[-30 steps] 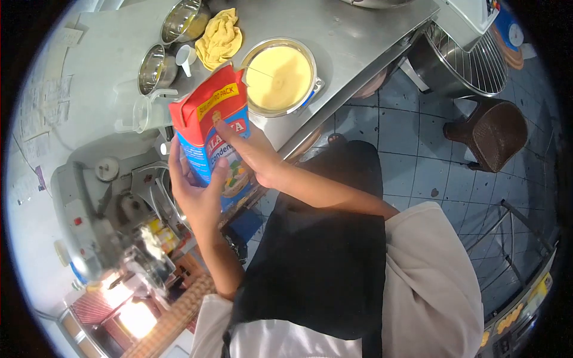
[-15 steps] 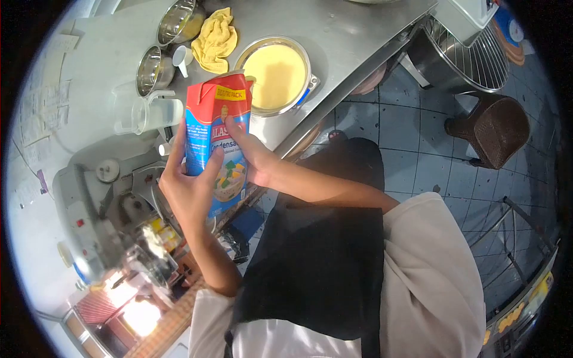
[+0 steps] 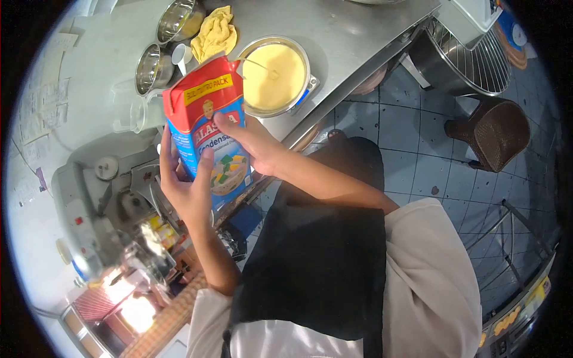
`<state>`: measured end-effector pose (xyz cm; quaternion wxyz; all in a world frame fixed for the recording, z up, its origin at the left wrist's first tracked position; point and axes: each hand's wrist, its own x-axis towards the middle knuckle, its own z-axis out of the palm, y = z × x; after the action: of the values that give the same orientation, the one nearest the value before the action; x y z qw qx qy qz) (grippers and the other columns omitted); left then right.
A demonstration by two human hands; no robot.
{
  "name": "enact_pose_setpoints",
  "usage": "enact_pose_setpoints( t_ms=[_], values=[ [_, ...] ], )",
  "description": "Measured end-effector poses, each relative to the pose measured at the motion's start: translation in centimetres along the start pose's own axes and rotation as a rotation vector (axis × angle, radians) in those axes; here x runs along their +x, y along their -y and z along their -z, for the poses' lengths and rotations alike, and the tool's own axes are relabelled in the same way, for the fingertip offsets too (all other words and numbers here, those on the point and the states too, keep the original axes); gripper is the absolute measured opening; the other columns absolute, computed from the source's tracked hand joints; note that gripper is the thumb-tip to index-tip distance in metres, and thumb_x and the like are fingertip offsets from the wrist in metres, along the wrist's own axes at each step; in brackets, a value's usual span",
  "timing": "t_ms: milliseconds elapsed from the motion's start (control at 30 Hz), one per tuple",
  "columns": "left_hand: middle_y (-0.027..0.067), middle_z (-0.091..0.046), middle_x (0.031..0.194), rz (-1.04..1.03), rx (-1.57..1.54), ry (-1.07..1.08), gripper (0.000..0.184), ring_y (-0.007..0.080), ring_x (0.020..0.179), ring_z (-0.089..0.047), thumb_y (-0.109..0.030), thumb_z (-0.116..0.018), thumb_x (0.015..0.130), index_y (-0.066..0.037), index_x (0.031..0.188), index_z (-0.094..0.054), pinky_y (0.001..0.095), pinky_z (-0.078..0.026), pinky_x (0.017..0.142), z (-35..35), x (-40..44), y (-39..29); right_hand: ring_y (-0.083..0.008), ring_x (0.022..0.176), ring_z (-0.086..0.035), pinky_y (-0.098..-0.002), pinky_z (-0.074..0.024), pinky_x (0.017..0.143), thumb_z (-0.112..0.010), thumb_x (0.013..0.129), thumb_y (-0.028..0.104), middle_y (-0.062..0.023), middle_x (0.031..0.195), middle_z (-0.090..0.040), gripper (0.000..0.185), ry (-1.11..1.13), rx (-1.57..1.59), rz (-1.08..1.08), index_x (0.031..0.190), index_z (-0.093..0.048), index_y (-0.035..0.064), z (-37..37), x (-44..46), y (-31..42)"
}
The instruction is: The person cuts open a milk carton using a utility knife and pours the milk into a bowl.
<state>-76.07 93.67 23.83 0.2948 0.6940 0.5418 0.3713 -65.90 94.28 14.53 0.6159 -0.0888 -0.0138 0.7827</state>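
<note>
A red and blue carton of condensed milk (image 3: 209, 137) is held between both my hands, tilted toward the bowl. My left hand (image 3: 188, 188) wraps round its left side and lower front, the thumb on the label. Against the right side lies my right hand (image 3: 256, 143), its thumb pressed on the front. From the carton's top corner a thin pale stream runs into a steel bowl (image 3: 306, 71) of yellow liquid. That bowl stands on a scale (image 3: 314, 82), partly hidden beneath it.
Two steel bowls (image 3: 154, 70), a white measuring cup (image 3: 181, 55), a yellow cloth (image 3: 215, 34) and a clear pitcher (image 3: 138, 113) stand left on the steel table (image 3: 352, 42). A grey mixer (image 3: 80, 221) is lower left. On the floor are a brown stool (image 3: 500, 134) and a large pot (image 3: 456, 62).
The carton went upright half a second ago, with no stream visible; now it tilts again and a stream falls into the bowl. Both my hands moved with it.
</note>
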Motion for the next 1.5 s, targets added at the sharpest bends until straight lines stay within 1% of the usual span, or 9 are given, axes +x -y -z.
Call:
enact_pose_setpoints(
  t_ms=[167,367,633,867,1000,1100,1267,1367,1500],
  values=[
    [0.0183,-0.056,0.121,-0.041,-0.073,-0.048,0.066,0.0197,0.103,-0.06,0.004,-0.066,0.078,0.004,0.138,-0.038,0.03,-0.05,0.087,-0.1,-0.2,0.7,-0.0173,0.1,-0.062,-0.0332,-0.0498,0.086,-0.073,0.082,0.031,-0.0082,0.111,-0.064,0.052,0.082,-0.063,0.079,0.121,-0.051,0.0048,-0.5,-0.2,0.8],
    [0.0178,-0.056,0.123,-0.058,-0.083,-0.071,0.068,0.0186,0.102,-0.06,0.003,-0.067,0.078,0.004,0.139,-0.037,0.0291,-0.049,0.086,0.3,-0.3,0.1,-0.0185,0.105,-0.06,-0.0343,-0.0485,0.091,-0.072,0.084,0.029,-0.0082,0.115,-0.061,0.052,0.229,-0.001,-0.005,0.124,-0.048,0.0047,0.8,0.8,1.9],
    [0.0165,-0.06,0.118,0.028,0.146,0.136,0.064,0.0148,0.099,-0.059,0.002,-0.069,0.075,0.005,0.134,-0.045,0.028,-0.049,0.084,1.3,0.7,-1.4,-0.0202,0.106,-0.06,-0.0369,-0.0491,0.092,-0.062,0.089,0.034,-0.0078,0.117,-0.061,0.047,0.198,0.189,-0.037,0.125,-0.048,0.006,1.8,1.0,-0.5],
    [0.0186,-0.063,0.116,-0.063,0.278,0.172,0.064,0.0156,0.101,-0.06,-0.003,-0.072,0.073,0.003,0.132,-0.049,0.0309,-0.049,0.086,1.5,1.5,-1.1,-0.0204,0.105,-0.061,-0.0375,-0.0497,0.091,-0.058,0.092,0.038,-0.0075,0.115,-0.062,0.044,0.186,0.272,0.001,0.123,-0.05,0.0074,2.3,1.0,-1.5],
    [0.018,-0.063,0.114,-0.116,0.278,0.181,0.065,0.015,0.1,-0.06,-0.005,-0.073,0.073,0.003,0.132,-0.049,0.0297,-0.049,0.085,1.5,1.6,-0.7,-0.0199,0.105,-0.061,-0.0376,-0.0495,0.091,-0.058,0.092,0.037,-0.007,0.115,-0.062,0.043,0.194,0.283,0.006,0.123,-0.05,0.0077,2.2,0.9,-1.3],
    [0.0168,-0.063,0.115,-0.037,0.152,0.159,0.065,0.0149,0.099,-0.061,-0.004,-0.072,0.074,0.004,0.133,-0.046,0.0287,-0.049,0.085,1.4,1.2,-0.7,-0.0188,0.106,-0.06,-0.0369,-0.0488,0.092,-0.06,0.091,0.035,-0.0064,0.116,-0.061,0.044,0.176,0.219,0.044,0.124,-0.048,0.0086,1.8,0.7,-0.7],
    [0.0169,-0.057,0.122,-0.028,0.018,0.096,0.067,0.0178,0.099,-0.06,-0.001,-0.068,0.079,0.005,0.138,-0.038,0.0288,-0.049,0.085,1.8,0.4,0.6,-0.016,0.111,-0.055,-0.0364,-0.0452,0.095,-0.064,0.089,0.031,-0.0034,0.119,-0.057,0.05,0.135,-0.046,0.201,0.129,-0.042,0.0095,0.5,0.5,0.1],
    [0.0177,-0.057,0.122,-0.002,-0.003,0.071,0.068,0.0186,0.099,-0.06,-0.001,-0.068,0.079,0.005,0.139,-0.037,0.0289,-0.049,0.085,2.1,0.0,1.0,-0.0159,0.108,-0.056,-0.0345,-0.0451,0.095,-0.064,0.09,0.021,-0.007,0.114,-0.06,0.044,0.092,-0.028,0.245,0.127,-0.045,0.0063,-0.1,0.6,0.1],
    [0.0171,-0.057,0.122,0.007,0.01,0.087,0.067,0.0168,0.099,-0.06,0.0,-0.068,0.078,0.005,0.138,-0.038,0.0285,-0.049,0.085,2.5,0.2,0.9,-0.0163,0.107,-0.058,-0.0343,-0.0465,0.093,-0.064,0.09,0.022,-0.0064,0.113,-0.06,0.042,0.124,0.009,0.189,0.126,-0.046,0.0069,0.9,1.3,0.2]
  ],
)
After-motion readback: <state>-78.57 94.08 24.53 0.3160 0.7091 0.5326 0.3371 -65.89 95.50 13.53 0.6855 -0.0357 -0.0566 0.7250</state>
